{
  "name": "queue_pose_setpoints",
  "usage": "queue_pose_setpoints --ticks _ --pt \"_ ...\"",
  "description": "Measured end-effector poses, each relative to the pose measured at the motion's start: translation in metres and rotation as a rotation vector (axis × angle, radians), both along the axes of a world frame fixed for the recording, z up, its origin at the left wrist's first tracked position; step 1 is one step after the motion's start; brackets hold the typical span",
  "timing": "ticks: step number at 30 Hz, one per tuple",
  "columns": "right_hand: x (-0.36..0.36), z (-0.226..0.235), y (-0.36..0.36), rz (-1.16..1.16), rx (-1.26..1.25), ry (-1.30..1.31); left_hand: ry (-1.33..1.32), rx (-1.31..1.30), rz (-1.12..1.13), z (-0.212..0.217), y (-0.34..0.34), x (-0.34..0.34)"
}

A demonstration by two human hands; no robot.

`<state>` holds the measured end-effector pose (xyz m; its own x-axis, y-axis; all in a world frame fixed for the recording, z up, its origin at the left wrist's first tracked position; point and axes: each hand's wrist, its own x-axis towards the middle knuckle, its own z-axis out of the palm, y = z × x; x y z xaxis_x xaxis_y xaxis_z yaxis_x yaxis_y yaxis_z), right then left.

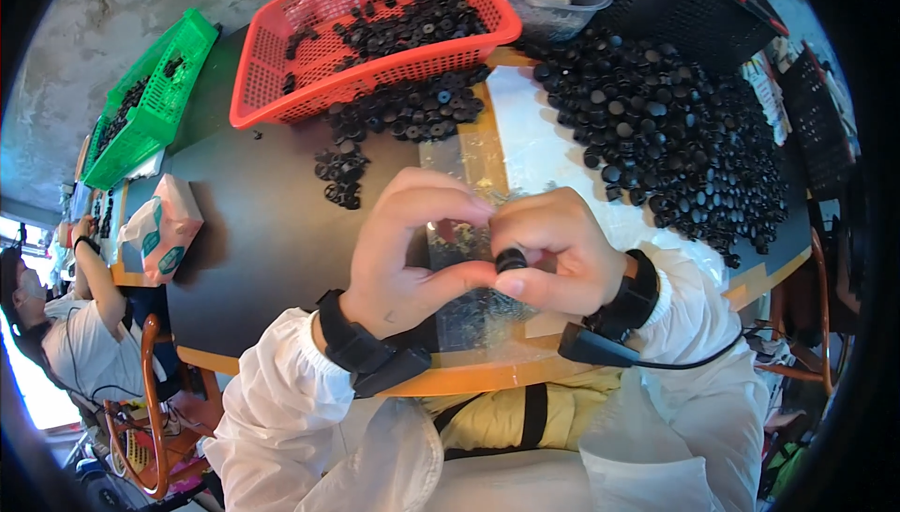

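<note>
Over the table's front middle my two hands meet. My right hand is closed, its thumb and curled fingers gripping a small black cylindrical cap. My left hand is curved into a ring, thumb and fingertips pressing against the right hand beside the cap. Whatever lies between those left fingertips is hidden. Just beyond the hands are clear plastic sheeting and a white sheet. A large heap of black round caps covers the right side, and a smaller pile of black round parts lies at the far left.
A red basket with black parts stands at the back, next to a clear bowl. Black crates stand back right. Further left are a green basket and a tissue pack. Another person sits at far left.
</note>
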<state>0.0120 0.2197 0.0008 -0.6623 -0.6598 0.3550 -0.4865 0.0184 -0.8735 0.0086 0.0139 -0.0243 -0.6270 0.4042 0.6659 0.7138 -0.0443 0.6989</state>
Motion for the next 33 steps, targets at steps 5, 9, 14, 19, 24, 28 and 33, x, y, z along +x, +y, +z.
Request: queue_pose_setpoints --ticks 5,9,14,19,24,28,33 --pt "-0.014 0.012 0.022 -0.147 0.257 0.386 -0.077 -0.021 0.083 0.0 0.005 0.002" --pt "-0.021 0.048 0.057 -0.61 0.667 0.636 -0.107 -0.026 0.162 0.004 0.0 0.003" --pt "-0.054 0.072 0.136 -1.128 0.966 0.543 -0.076 -0.245 0.191 0.012 -0.002 0.003" --pt "-0.086 0.064 0.176 -1.288 1.137 0.473 0.087 -0.36 0.278 0.008 -0.002 -0.003" --pt "-0.084 0.077 0.138 -1.227 1.215 0.479 0.103 -0.437 0.273 0.008 -0.008 -0.006" --pt "-0.068 0.052 0.054 -0.777 0.852 0.522 0.217 -0.57 0.159 0.004 -0.012 -0.008" --pt "-0.081 -0.001 -0.004 -0.55 0.736 0.682 0.174 -0.511 0.254 -0.006 -0.004 -0.012"
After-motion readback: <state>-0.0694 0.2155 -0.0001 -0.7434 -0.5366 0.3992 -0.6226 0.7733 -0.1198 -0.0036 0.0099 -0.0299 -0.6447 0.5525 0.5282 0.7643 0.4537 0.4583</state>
